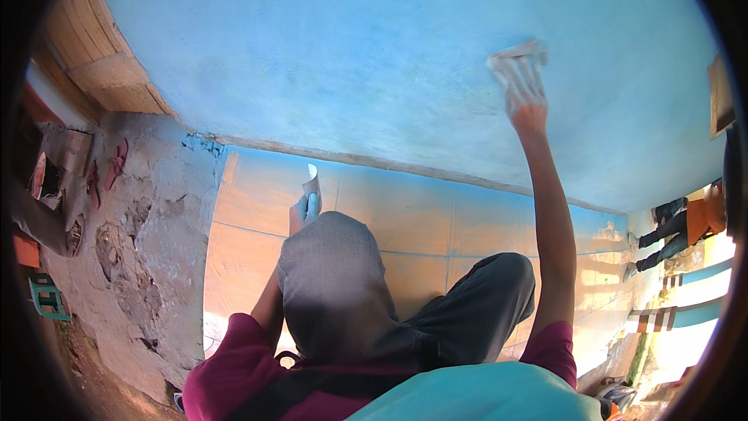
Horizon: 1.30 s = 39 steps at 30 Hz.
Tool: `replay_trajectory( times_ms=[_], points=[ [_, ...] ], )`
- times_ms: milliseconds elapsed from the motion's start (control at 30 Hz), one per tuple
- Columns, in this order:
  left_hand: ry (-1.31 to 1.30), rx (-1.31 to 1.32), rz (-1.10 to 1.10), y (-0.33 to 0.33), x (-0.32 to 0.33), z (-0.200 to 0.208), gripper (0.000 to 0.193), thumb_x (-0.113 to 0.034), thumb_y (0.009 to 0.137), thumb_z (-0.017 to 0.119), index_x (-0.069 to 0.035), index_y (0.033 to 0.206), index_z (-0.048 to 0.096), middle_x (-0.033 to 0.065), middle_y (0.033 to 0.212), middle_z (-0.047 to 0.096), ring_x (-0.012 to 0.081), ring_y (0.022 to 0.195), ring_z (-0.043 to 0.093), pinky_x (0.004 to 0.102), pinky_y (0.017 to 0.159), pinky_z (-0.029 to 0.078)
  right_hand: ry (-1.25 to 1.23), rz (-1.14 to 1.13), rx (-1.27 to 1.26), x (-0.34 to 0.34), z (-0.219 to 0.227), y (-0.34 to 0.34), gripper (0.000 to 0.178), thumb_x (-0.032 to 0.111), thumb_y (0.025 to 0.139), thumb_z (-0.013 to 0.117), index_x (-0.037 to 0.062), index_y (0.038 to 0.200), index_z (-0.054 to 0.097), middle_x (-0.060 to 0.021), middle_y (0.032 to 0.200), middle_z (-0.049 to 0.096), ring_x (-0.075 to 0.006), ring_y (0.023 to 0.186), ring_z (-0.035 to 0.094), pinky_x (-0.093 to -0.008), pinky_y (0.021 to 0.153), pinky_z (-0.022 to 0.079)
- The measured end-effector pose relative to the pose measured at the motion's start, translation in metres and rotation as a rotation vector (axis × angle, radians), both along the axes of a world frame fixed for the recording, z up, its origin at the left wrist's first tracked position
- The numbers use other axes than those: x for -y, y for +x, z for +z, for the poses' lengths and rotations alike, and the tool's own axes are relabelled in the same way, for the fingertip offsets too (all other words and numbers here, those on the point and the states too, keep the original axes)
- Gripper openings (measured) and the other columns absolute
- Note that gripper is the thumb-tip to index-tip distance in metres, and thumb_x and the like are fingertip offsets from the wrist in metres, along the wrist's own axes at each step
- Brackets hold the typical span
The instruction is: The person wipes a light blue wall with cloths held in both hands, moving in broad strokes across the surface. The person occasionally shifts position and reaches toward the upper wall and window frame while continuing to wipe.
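Observation:
My right hand (pixel 525 95), dusty white and smeared by motion, is stretched up to the blue wall (pixel 351 54). Under its fingers a pale folded sheet of sandpaper (pixel 520 51) lies against the painted surface. The wall looks chalky, with cloudy lighter patches. Low by my raised knee, my left hand (pixel 302 212) grips a curled pale piece of sandpaper (pixel 312 182) that sticks up from the fingers. Part of that hand is hidden behind the knee.
Orange floor tiles (pixel 257 195) run along the wall's foot, dusted blue near it. At the left are rough broken concrete (pixel 148 242), pink sandals (pixel 116 164), a green plastic stool (pixel 48 298) and a wooden door (pixel 93 39). People (pixel 676 230) stand at the far right.

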<state>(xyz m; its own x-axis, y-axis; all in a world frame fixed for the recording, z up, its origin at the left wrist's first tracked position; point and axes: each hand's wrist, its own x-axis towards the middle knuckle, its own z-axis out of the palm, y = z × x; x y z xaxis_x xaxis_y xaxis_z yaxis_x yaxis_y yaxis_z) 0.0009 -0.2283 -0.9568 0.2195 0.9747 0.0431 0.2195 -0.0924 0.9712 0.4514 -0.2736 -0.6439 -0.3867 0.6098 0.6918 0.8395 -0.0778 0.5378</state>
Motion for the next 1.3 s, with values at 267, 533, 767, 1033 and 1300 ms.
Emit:
replay_trajectory(
  times_ms=[267,533,767,1033,1300],
  points=[
    [-0.167,0.042,-0.053,-0.016,0.012,-0.019,0.036,-0.027,0.107,0.050,0.005,0.095,0.062,0.0060,0.066,0.048,0.0129,0.065,0.042,0.0370,0.058,0.037,-0.030,0.104,-0.104,-0.045,0.011,-0.061,0.039,0.005,0.090,0.066,0.0111,0.128,0.068,-0.0048,0.147,0.057,-0.0342,0.138,0.050,-0.0531,0.115,0.040],
    [-0.115,0.057,-0.058,-0.008,-0.005,0.014,0.036,-0.025,0.108,0.049,0.005,0.093,0.060,0.0046,0.066,0.047,0.0124,0.065,0.041,0.0362,0.057,0.035,-0.295,0.038,0.066,-0.022,-0.007,-0.040,0.043,0.010,0.091,0.068,0.0214,0.132,0.067,0.0002,0.139,0.064,-0.0214,0.134,0.055,-0.0423,0.115,0.044],
    [-0.106,0.072,-0.048,-0.008,-0.003,0.007,0.035,-0.024,0.107,0.049,0.005,0.089,0.060,0.0034,0.065,0.045,0.0111,0.064,0.040,0.0360,0.056,0.034,0.138,0.164,-0.081,-0.078,0.061,-0.088,0.034,0.006,0.086,0.070,0.0157,0.119,0.073,-0.0034,0.145,0.059,-0.0317,0.137,0.051,-0.0511,0.115,0.042],
    [-0.142,0.052,-0.134,0.003,0.008,0.001,0.038,-0.027,0.107,0.050,0.006,0.105,0.068,0.0112,0.066,0.056,0.0137,0.065,0.050,0.0379,0.059,0.041,-0.510,0.186,0.150,-0.045,-0.056,-0.077,0.045,0.021,0.092,0.068,0.0308,0.136,0.063,0.0073,0.140,0.062,-0.0116,0.129,0.058,-0.0318,0.109,0.051],
    [0.136,-0.244,-0.885,0.040,-0.070,0.101,0.041,-0.029,0.108,0.047,-0.007,0.141,0.056,0.0193,0.075,0.053,0.0218,0.068,0.049,0.0356,0.070,0.045,0.243,0.139,-0.011,-0.068,0.086,-0.069,0.044,0.009,0.087,0.073,0.0198,0.129,0.069,0.0019,0.142,0.062,-0.0236,0.135,0.055,-0.0452,0.113,0.046]
  ],
)
